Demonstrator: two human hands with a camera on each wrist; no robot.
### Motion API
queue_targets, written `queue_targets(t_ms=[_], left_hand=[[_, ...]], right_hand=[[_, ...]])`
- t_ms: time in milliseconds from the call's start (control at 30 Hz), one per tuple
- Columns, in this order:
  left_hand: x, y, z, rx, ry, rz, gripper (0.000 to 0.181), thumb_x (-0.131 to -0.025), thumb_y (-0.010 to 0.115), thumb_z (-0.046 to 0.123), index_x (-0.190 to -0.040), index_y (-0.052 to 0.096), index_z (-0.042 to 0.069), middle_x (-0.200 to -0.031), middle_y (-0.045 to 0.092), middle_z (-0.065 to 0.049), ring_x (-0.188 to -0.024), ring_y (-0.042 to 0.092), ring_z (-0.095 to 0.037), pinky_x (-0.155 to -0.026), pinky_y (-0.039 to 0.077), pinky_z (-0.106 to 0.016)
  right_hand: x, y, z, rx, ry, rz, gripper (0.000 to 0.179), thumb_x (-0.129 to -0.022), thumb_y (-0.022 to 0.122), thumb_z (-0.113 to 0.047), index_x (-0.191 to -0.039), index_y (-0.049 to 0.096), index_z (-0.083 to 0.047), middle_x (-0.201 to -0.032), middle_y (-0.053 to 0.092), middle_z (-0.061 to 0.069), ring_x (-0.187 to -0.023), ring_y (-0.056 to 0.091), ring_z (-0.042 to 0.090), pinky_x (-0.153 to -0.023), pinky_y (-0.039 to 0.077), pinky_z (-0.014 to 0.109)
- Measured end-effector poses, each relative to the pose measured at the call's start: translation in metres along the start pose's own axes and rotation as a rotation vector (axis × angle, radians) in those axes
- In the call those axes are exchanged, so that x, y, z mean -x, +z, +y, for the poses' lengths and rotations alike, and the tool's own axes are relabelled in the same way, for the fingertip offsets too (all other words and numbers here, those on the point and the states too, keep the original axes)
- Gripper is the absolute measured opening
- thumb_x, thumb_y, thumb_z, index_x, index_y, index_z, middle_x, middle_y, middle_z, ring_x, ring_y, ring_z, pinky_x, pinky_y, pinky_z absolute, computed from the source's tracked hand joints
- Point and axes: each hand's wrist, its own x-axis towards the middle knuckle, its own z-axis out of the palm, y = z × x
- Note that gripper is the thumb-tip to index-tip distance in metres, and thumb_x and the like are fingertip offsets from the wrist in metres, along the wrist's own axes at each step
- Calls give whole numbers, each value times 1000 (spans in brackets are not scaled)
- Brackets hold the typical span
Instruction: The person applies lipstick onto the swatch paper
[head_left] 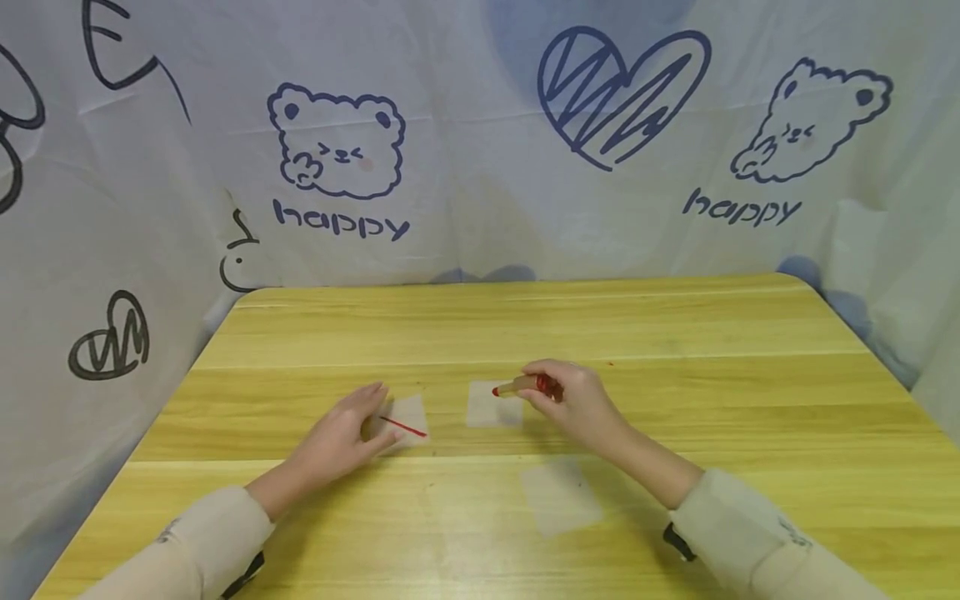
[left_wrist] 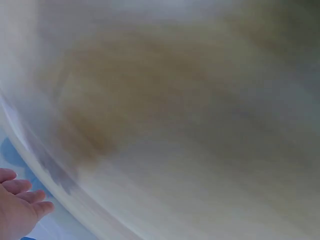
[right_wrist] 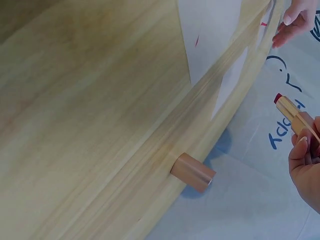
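My right hand pinches a lipstick in a gold tube, its red tip pointing left over a white paper square. The right wrist view shows the same lipstick uncapped in the fingers. On the left, my left hand rests at another paper square, thumb and fingers spread around its left side. A red line slants across that paper. In the left wrist view, the left hand shows loosely extended fingers at the lower corner; the rest is blurred.
A third paper square lies nearer on the wooden table; the right wrist view shows a small red mark on a sheet. A rose-gold lipstick cap lies on the table in that view. White printed cloth hangs behind.
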Motion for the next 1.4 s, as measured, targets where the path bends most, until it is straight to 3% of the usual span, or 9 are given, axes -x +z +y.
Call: queue_targets(t_ms=[567,967,1400], left_hand=[[-41,20,33,-17,153,-13,67,-97,74,28,-141,53,-17,-150,47,-37,-139,45,-56,-114,38,-64],[-60,33,47,16,69,-107,79,-99,73,34,-152,41,-14,-159,37,-33,-149,33,-51,-118,34,-62],[-73,44,49,-17,103,-158,74,-100,72,38,-147,49,-13,-158,39,-33,-150,34,-50,-119,35,-61]], right_hand=[[-2,5,6,9,35,50,18,-88,79,6,-103,72,12,-76,68,12,-63,49,9,-55,45,20],[-5,12,12,12,59,61,17,-89,78,5,-104,72,12,-75,66,11,-64,51,12,-57,46,21],[-8,22,23,6,66,47,19,-88,78,7,-104,71,14,-77,67,16,-65,54,15,-58,48,22]])
